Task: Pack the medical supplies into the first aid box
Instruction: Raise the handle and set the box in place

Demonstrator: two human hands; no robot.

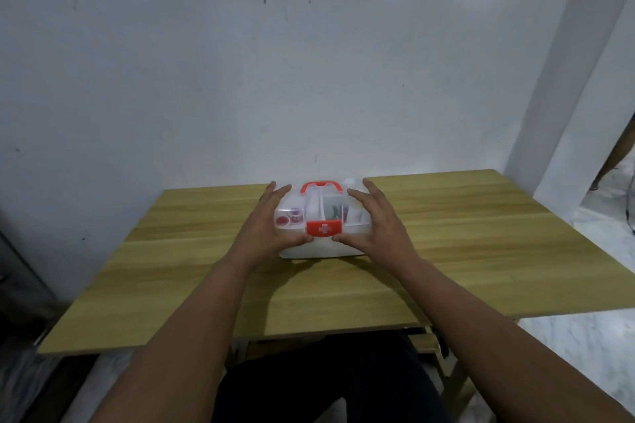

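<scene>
A white first aid box (319, 249) with a clear lid, a red handle (321, 186) and a red front latch with a white cross (324, 228) stands on the wooden table (481, 251). The lid is down. Red and white supplies (288, 216) show through the lid at the left, dark items at the middle. My left hand (266, 220) lies on the lid's left side, fingers spread, thumb at the front beside the latch. My right hand (378, 221) mirrors it on the right side.
The table stands against a stained white wall (309, 62). A white pillar (567, 113) rises at the right, with pale marble floor (584, 354) beyond the table's right edge. A person's leg (615, 154) shows at the far right. My dark-clothed lap (326, 381) is below the table.
</scene>
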